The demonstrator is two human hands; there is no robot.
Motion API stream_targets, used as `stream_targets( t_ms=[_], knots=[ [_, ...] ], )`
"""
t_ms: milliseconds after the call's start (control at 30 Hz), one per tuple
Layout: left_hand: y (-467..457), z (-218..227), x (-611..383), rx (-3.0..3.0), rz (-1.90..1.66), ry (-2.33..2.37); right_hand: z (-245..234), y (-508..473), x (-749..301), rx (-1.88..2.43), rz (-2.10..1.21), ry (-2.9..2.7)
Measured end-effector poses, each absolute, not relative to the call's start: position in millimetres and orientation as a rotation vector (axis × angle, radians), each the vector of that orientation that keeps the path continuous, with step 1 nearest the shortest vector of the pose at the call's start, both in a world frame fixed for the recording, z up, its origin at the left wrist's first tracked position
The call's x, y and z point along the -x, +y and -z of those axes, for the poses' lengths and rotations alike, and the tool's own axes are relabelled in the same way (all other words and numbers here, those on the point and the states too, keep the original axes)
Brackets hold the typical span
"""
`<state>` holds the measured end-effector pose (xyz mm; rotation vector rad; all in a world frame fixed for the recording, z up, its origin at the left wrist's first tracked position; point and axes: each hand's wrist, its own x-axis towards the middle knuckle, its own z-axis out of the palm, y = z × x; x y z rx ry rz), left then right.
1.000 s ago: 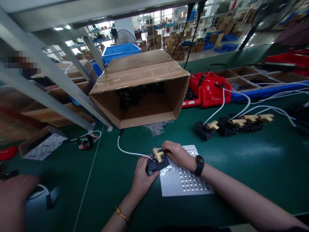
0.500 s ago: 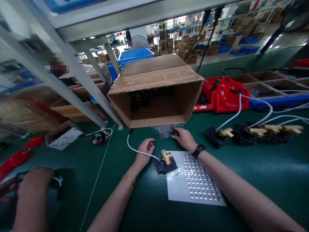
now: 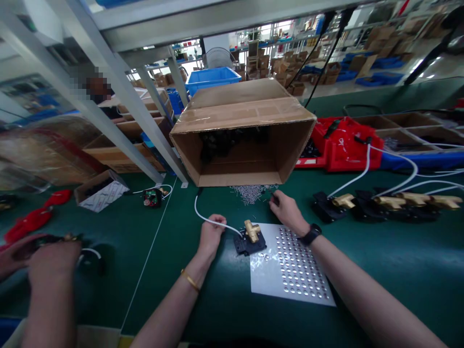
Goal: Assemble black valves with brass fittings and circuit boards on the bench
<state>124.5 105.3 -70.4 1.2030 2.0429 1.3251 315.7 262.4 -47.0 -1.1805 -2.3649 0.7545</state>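
Observation:
My left hand [image 3: 212,235] is closed with fingers curled together beside the white cable [image 3: 203,216]; whatever it holds, if anything, is hidden. My right hand [image 3: 288,211] pinches a small dark object [image 3: 274,198] just right of a pile of small screws [image 3: 250,193]. Between my hands lies a black housing [image 3: 250,245] with a brass tee fitting [image 3: 253,231] on top and the white cable running from it. The housing overlaps the left edge of a white sheet [image 3: 268,280] bearing rows of round silver discs [image 3: 299,266].
A cardboard box [image 3: 242,111] on its side stands behind the screws. Black housings with brass fittings [image 3: 389,203] line the right, before a red bin [image 3: 353,145]. A co-worker's hands [image 3: 54,261] handle a part at the left. Metal shelf posts [image 3: 126,92] rise behind.
My right hand has drawn back from the screw pile, to the right, with the dark object. My left hand has shifted slightly down and left, beside the cable. The view has shifted slightly.

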Motion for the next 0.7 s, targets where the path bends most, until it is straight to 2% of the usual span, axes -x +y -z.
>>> stream_targets(
  t_ms=[133,233,433,700],
  knots=[
    [36.3,62.2,-154.7,-1.013,-1.451,2.073,38.9,215.0,-340.4,1.1,-1.098,-2.254],
    [17.8,61.9,-183.8,-1.215,-1.503,2.126,41.1,180.5,-350.4,1.117,-1.289,-2.133],
    [39.8,74.5,-201.4,-1.791,-1.332,2.161,55.1,152.9,-344.4,1.11,-1.074,-2.093],
    [48.2,76.6,-197.6,-1.665,-1.351,2.256,69.6,145.9,-346.7,0.798,-0.91,-2.253]
  ],
)
